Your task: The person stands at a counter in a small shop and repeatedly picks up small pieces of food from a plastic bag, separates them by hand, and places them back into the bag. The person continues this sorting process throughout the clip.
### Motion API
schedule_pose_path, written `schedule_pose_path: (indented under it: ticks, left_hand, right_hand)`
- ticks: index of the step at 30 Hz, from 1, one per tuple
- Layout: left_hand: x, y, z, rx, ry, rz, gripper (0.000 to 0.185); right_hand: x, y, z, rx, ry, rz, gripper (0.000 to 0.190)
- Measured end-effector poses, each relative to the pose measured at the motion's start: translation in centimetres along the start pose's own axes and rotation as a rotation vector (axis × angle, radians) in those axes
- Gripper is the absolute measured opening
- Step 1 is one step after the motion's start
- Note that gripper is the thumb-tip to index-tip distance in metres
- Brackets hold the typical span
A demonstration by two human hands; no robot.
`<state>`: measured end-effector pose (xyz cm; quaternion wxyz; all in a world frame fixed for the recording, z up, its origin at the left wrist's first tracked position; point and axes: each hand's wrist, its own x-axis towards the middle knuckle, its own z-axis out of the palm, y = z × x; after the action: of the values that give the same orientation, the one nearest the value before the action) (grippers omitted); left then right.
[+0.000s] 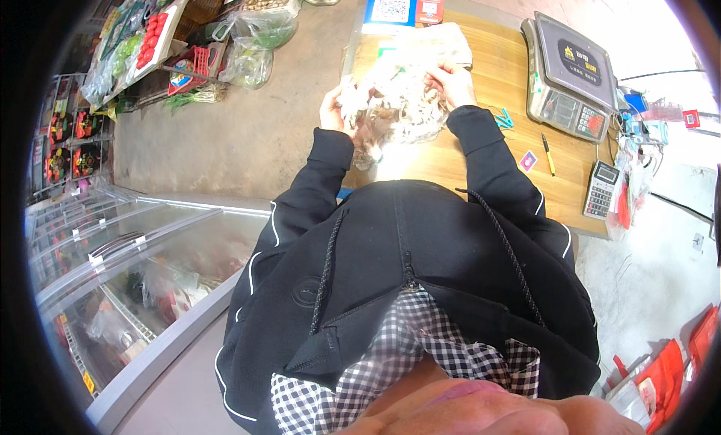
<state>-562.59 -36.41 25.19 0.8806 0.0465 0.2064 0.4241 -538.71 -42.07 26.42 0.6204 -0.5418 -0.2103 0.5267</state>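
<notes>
A heap of pale, ragged mushroom-like pieces (403, 105) lies on the wooden table in front of me, overexposed in the bright light. Clear plastic shows at its near edge. My left hand (333, 109) grips a pale clump at the left side, its fingertips partly hidden by the clump. Over the right side, my right hand (452, 81) has thumb and fingers drawn together at the pieces; whether something small is pinched there I cannot tell. Behind the heap lies a whitish bag or cloth (450, 40).
Rightward on the table (495, 46) are a digital scale (569, 77), teal clip (503, 118), pen (548, 155), small card (528, 161) and calculator (601, 190). Printed code signs (390, 11) stand at the back. Left are a vegetable stand (163, 46), bagged greens (248, 63) and a glass-topped case (169, 254).
</notes>
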Motion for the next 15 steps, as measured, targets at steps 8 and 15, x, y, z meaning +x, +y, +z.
schedule_pose_path:
  ticks: [8,15]
  left_hand:
    - [1.3,-0.7,0.1,0.272,-0.031,-0.158,0.039]
    - [0.5,-2.2,2.3,0.414,0.001,-0.078,0.041]
  right_hand:
    - [-1.3,0.2,1.9,-0.411,0.01,-0.077,0.025]
    - [-3.5,-2.1,4.0,-0.526,-0.111,-0.038,0.026]
